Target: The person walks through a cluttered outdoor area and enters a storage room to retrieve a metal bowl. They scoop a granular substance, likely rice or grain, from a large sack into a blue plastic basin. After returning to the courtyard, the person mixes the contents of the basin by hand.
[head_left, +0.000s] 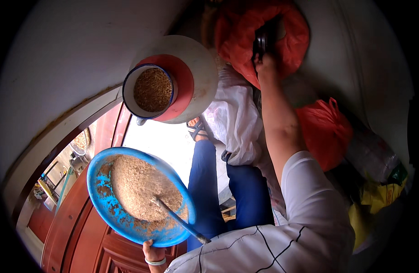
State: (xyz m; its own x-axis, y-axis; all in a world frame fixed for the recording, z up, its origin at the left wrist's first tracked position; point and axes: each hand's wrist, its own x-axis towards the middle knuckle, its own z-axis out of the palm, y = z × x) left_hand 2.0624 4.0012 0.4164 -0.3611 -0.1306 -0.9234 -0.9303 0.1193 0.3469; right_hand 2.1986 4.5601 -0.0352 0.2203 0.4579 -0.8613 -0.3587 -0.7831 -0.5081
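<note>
My left hand [153,253], with a pale band at its wrist, grips the lower rim of a blue basin [96,166]. The basin is tilted and holds light brown meal [143,184]. A stick-like handle [177,218] stands in the meal and leans over the rim near my body. My right arm stretches forward, and my right hand [265,63] is in the mouth of a red plastic bag [236,38]. Its fingers are closed on a dark, shiny object [262,41], whose kind I cannot make out. The bag's inside is mostly in shadow.
A blue-rimmed white enamel mug [127,93] with brown pellets rests on a red round top [184,86] over a wide pale vessel [207,77]. White plastic sacking [234,113], another red bag [325,132] and a yellow sack [382,195] lie rightward. A brown door [77,223] stands left.
</note>
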